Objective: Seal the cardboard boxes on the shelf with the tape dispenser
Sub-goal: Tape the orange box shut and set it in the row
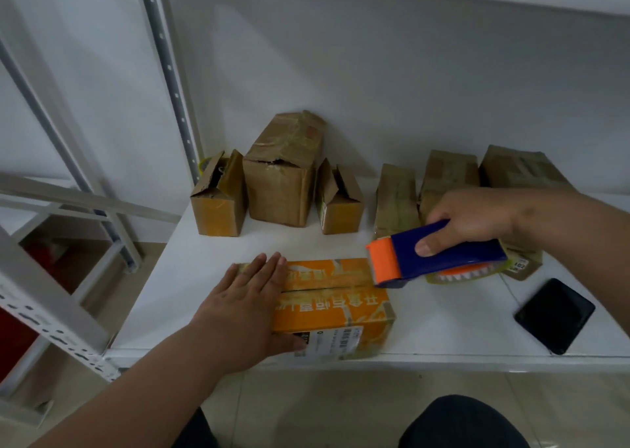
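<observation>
Under the left hand [243, 306], at the front edge of the white shelf [443, 325], lies an orange cardboard box [335, 306] with printed characters on its top and a white shipping label on its near face. The hand lies flat and spread over the box's left end, palm down, fingers straight and pointing away from the person, thumb hooked down over the near face beside the label; it presses rather than grasps. A dark seam between the two top flaps runs from the fingertips toward the right end of the box.

At that right end the right hand [477, 221] is clenched around the blue handle of a tape dispenser [439, 255], thumb lying along the near side. The dispenser's orange head touches the box's top right corner, and the roll of clear tape [467, 276] shows beneath the blue body.

Just right of the dispenser hand, a black phone [554, 314] lies flat on the shelf, apart from the box. Behind the right hand stand three brown cardboard boxes [446, 181] in a row, partly hidden by the wrist and forearm. Beyond the left hand's fingertips, well back by the wall, is another group of three: a tall taped brown box [283, 175] flanked by two small ones [218, 205] whose top flaps stand open.
</observation>
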Action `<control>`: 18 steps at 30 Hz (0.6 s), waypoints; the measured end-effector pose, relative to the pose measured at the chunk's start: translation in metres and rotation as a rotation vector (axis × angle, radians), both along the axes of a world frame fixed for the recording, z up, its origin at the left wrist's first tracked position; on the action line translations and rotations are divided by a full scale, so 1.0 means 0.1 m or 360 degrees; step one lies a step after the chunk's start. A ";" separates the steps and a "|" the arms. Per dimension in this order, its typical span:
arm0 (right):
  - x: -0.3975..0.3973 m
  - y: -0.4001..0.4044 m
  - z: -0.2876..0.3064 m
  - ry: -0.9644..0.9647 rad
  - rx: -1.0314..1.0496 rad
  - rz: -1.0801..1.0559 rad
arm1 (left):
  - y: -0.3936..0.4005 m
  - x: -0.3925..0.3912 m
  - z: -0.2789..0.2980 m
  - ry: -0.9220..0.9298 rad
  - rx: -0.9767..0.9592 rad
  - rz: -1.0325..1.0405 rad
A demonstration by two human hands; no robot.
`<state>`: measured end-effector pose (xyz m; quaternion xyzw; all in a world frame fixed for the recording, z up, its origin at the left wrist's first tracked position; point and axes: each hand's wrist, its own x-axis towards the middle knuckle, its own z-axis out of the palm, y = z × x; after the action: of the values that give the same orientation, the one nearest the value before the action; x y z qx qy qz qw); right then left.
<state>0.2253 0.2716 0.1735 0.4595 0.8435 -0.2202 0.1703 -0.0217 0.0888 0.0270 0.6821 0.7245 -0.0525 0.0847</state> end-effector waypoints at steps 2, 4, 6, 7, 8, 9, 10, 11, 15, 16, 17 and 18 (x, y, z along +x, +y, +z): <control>0.12 0.00 0.01 0.0078 -0.0044 -0.0060 | 0.01 -0.04 0.03 0.0020 -0.0045 -0.0042; 0.21 -0.01 -0.01 0.0124 -0.0108 -0.0081 | 0.01 -0.09 0.06 0.0040 -0.0083 -0.0083; 0.28 -0.01 -0.05 0.0158 -0.0160 -0.0096 | 0.02 -0.12 0.09 0.0061 -0.0118 -0.0107; 0.31 -0.02 -0.07 0.0176 -0.0184 -0.0112 | 0.02 -0.12 0.10 0.0071 -0.0130 -0.0112; 0.34 -0.03 -0.10 0.0194 -0.0215 -0.0126 | 0.02 -0.12 0.10 0.0079 -0.0137 -0.0116; 0.37 -0.03 -0.13 0.0209 -0.0250 -0.0133 | 0.02 -0.11 0.11 0.0087 -0.0140 -0.0120; 0.40 -0.02 -0.15 0.0216 -0.0273 -0.0137 | 0.01 -0.11 0.10 0.0094 -0.0145 -0.0125; 0.45 -0.02 -0.16 0.0206 -0.0272 -0.0129 | 0.00 -0.11 0.10 0.0102 -0.0151 -0.0132; 0.72 0.04 -0.11 0.0146 -0.0179 -0.0167 | -0.02 -0.13 0.06 0.0117 -0.0147 -0.0155; 0.77 0.04 -0.10 0.0143 -0.0171 -0.0179 | -0.03 -0.14 0.04 0.0109 -0.0139 -0.0167; 0.79 0.03 -0.10 0.0137 -0.0159 -0.0181 | -0.03 -0.14 0.03 0.0095 -0.0133 -0.0178; 0.80 0.01 -0.11 0.0126 -0.0144 -0.0177 | -0.03 -0.14 0.01 0.0076 -0.0130 -0.0184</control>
<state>0.3049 0.2731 0.1621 0.4884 0.8120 -0.2850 0.1449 -0.0354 0.0855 0.0285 0.7174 0.6828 -0.1032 0.0919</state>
